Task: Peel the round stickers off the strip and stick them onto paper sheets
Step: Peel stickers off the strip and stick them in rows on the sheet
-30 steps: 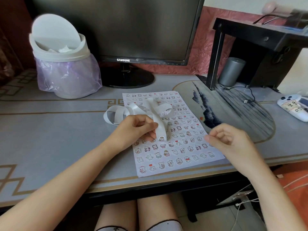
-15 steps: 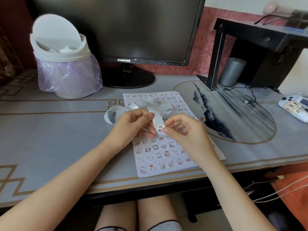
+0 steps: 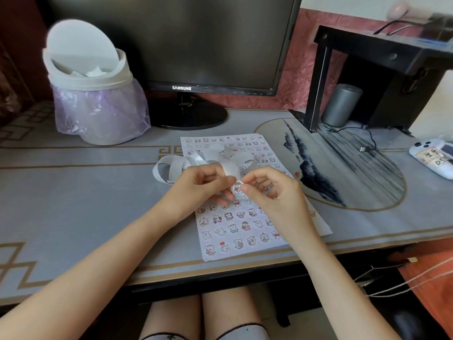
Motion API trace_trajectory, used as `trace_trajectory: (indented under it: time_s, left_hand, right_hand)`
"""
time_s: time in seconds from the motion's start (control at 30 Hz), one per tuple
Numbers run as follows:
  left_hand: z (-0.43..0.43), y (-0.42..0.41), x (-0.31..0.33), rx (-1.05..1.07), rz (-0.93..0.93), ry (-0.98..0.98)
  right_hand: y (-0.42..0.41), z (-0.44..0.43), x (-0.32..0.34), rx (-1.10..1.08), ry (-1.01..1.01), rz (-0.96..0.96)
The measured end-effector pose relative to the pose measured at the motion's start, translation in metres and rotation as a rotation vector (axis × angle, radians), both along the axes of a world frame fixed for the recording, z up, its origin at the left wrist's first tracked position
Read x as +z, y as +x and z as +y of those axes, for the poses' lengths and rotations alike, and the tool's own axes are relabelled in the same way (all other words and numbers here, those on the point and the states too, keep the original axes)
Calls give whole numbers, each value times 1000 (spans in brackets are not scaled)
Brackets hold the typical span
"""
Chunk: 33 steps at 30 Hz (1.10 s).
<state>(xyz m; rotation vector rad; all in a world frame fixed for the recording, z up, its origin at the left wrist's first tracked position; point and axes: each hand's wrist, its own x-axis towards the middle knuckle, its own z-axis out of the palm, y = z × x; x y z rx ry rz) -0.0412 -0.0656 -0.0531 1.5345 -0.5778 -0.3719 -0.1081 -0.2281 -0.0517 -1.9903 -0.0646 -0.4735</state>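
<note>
A white paper sheet (image 3: 235, 231) covered with several small cartoon stickers lies on the desk in front of me. A long white backing strip (image 3: 171, 165) curls in loops over the sheet's upper part. My left hand (image 3: 198, 185) pinches the strip's free end just above the sheet. A round sticker (image 3: 237, 186) with a little cartoon figure sits at that end. My right hand (image 3: 272, 190) meets it from the right, with thumb and forefinger pinching the sticker's edge. Both hands hover over the middle of the sheet and hide the stickers beneath them.
A white swing-lid bin (image 3: 90, 92) with a purple bag stands at the back left. A black monitor (image 3: 171, 42) sits behind the sheet. A round ink-painted mat (image 3: 343, 168), a grey cylinder (image 3: 340, 104) and a black stand (image 3: 367, 69) are at the right; a white phone (image 3: 434, 155) lies far right.
My right hand came in from the right side of the sheet to the strip's end and now pinches the sticker there. My left hand lifted the strip end slightly.
</note>
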Motion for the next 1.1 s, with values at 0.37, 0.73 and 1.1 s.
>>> trace_trajectory:
  time_s: [0.37,0.73,1.1]
  left_hand:
    - [1,0,0,2,10,19]
    - [0,-1,0,11,17,52]
    - [0,-3,4,12,86,42]
  right_hand:
    - [0,0,-2,18,-8,-33]
    - [-1,-1,-3,-37,-146,-26]
    - [-14,-3,0,26,-191,-45]
